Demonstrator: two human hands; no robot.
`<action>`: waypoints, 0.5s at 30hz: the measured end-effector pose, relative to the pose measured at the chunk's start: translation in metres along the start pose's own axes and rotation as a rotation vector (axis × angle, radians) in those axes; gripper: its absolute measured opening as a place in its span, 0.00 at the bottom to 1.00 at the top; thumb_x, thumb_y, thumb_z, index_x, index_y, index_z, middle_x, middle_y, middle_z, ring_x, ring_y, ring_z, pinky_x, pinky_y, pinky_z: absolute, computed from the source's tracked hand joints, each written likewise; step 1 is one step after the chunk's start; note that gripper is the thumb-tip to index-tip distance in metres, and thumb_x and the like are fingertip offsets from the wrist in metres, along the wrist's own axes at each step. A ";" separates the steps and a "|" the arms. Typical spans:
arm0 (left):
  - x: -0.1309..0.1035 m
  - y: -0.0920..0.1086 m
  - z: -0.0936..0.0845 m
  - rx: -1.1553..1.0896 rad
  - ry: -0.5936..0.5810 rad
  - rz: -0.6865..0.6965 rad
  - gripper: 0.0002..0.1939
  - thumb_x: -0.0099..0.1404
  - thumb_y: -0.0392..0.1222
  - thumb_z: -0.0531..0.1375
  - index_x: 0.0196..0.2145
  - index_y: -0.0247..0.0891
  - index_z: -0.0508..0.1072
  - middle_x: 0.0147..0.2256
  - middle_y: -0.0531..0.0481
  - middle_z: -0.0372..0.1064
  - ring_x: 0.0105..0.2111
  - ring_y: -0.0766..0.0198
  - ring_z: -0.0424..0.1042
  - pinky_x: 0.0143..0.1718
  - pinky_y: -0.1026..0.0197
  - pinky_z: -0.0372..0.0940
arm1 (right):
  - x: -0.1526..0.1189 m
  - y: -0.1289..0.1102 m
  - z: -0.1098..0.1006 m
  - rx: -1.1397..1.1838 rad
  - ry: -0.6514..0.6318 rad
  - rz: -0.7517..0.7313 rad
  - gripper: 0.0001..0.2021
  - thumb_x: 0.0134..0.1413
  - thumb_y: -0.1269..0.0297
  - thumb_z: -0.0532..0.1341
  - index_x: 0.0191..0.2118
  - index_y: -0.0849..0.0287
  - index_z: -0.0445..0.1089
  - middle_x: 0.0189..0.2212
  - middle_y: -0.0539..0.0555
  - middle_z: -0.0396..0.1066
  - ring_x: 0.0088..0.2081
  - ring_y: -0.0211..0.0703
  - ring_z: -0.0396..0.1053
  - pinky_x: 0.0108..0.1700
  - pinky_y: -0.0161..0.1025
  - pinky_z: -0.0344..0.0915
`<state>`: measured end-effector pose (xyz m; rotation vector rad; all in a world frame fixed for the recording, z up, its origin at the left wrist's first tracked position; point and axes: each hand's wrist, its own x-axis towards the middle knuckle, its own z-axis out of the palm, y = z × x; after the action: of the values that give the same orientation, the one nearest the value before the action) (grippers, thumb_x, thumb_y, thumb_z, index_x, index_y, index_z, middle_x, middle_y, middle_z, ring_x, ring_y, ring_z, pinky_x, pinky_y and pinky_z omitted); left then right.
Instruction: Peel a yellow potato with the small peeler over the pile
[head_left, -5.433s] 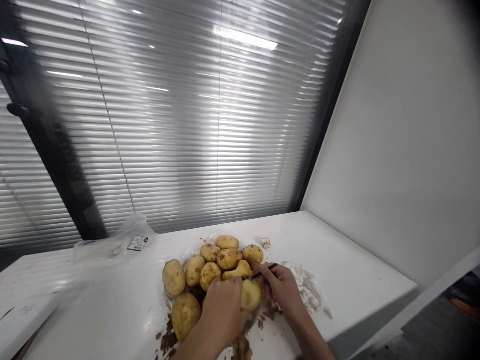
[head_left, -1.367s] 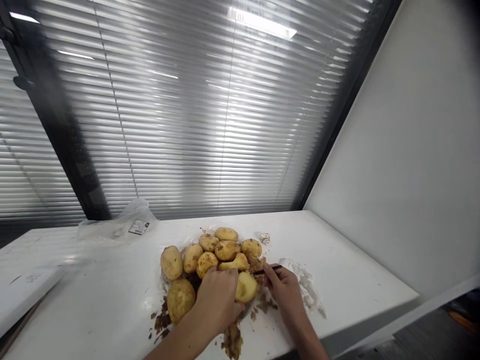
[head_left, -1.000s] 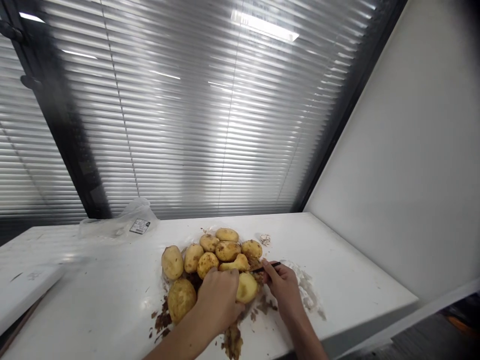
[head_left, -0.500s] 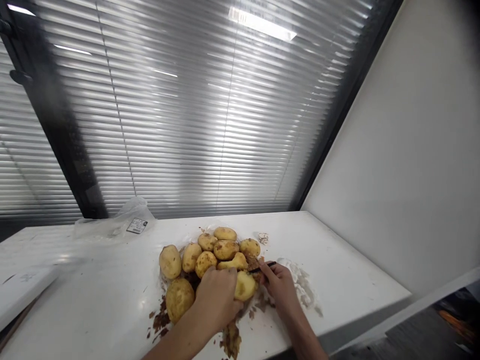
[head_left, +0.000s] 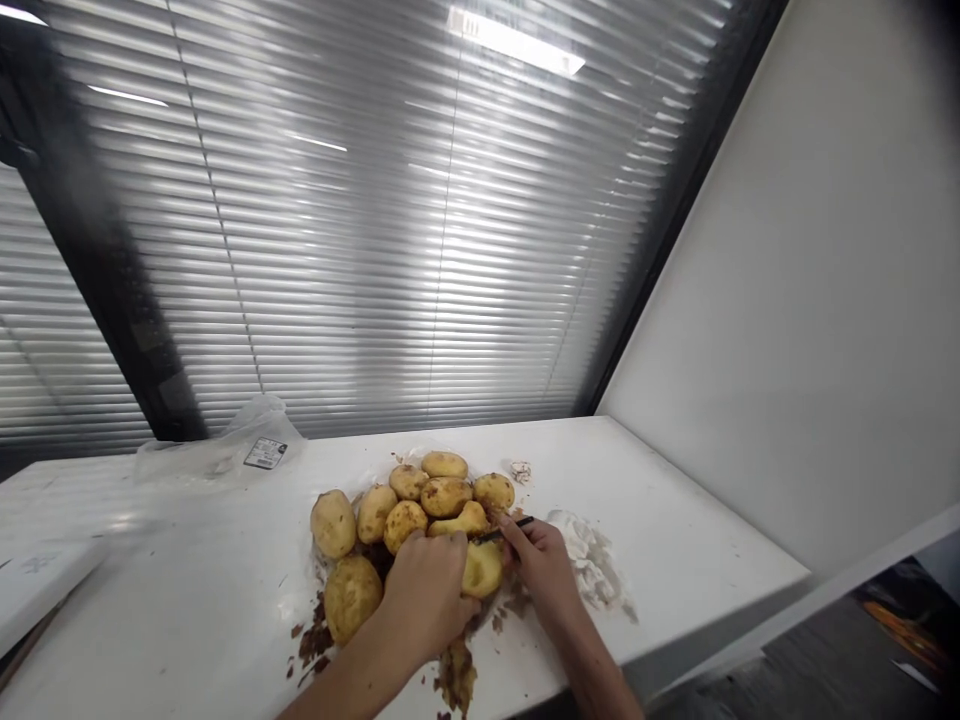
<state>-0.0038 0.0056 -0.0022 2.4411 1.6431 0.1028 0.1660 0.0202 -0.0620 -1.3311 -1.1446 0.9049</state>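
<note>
My left hand (head_left: 430, 592) is closed around a partly peeled potato (head_left: 482, 570), its bare yellow end facing right. My right hand (head_left: 538, 560) grips a thin black peeler (head_left: 508, 528), whose tip lies against the top of that potato; the blade itself is too small to make out. Just beyond my hands a group of potatoes (head_left: 447, 496) rests on a clear plastic sheet. One large potato (head_left: 352, 600) sits left of my left wrist. Brown peelings (head_left: 456, 675) lie below my hands.
A crumpled white tissue (head_left: 592, 560) lies right of my right hand, and a small wad (head_left: 520, 470) farther back. At the back left is a clear plastic bag (head_left: 225, 450) with a label. A white box (head_left: 45, 590) stands at the left edge of the white table (head_left: 202, 600).
The peeler and my right hand have shifted left across the top of the held potato. My left hand keeps its hold. The whole view has moved slightly.
</note>
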 end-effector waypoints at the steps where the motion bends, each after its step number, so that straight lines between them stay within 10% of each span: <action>1: 0.000 0.000 0.000 -0.003 0.004 0.001 0.17 0.52 0.47 0.63 0.39 0.36 0.72 0.38 0.41 0.74 0.40 0.44 0.72 0.43 0.48 0.66 | 0.000 0.001 0.000 -0.009 0.008 -0.002 0.26 0.50 0.46 0.62 0.11 0.59 0.62 0.10 0.46 0.55 0.15 0.32 0.49 0.18 0.34 0.45; 15: -0.001 0.000 -0.002 0.003 -0.012 0.013 0.18 0.53 0.47 0.63 0.39 0.35 0.72 0.38 0.41 0.74 0.40 0.43 0.72 0.43 0.47 0.66 | -0.001 -0.001 0.003 -0.020 0.048 0.006 0.26 0.51 0.46 0.60 0.12 0.57 0.60 0.10 0.45 0.53 0.15 0.33 0.49 0.19 0.34 0.46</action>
<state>-0.0046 0.0045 -0.0006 2.4502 1.6244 0.0875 0.1626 0.0197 -0.0618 -1.3662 -1.1157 0.8638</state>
